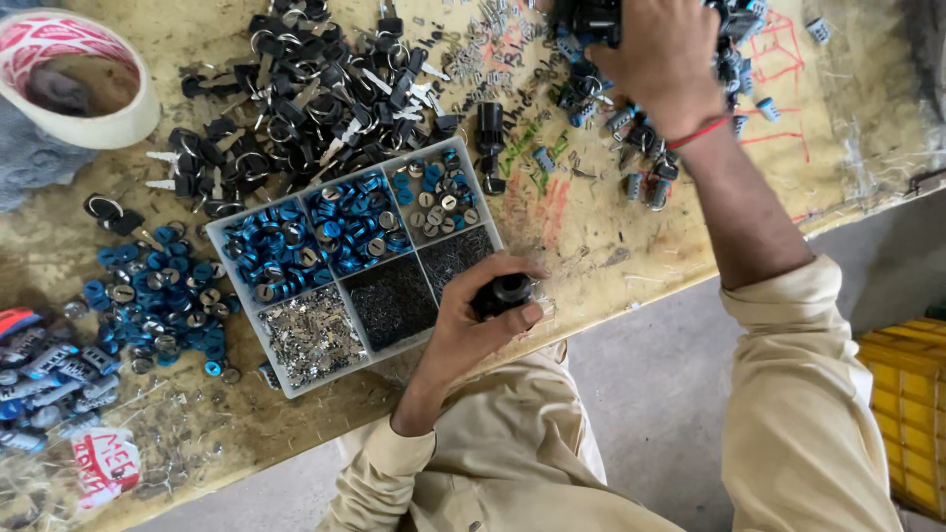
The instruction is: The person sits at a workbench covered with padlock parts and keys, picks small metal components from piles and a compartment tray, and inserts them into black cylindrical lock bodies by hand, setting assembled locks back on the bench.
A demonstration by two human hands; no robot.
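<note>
Black cylindrical part point(501, 294) sits pinched in the left hand point(471, 325) at centre frame beside the compartment tray point(248, 305), while the right hand point(662, 61), fingers curled, reaches into blue-grey parts point(642, 138) at upper right

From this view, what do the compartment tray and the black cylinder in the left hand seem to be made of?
The compartment tray looks like clear, slightly cloudy plastic: its thin walls are translucent. The black cylinder held by the left hand looks like black plastic or coated metal, with a dull sheen; which one is unclear.
</note>
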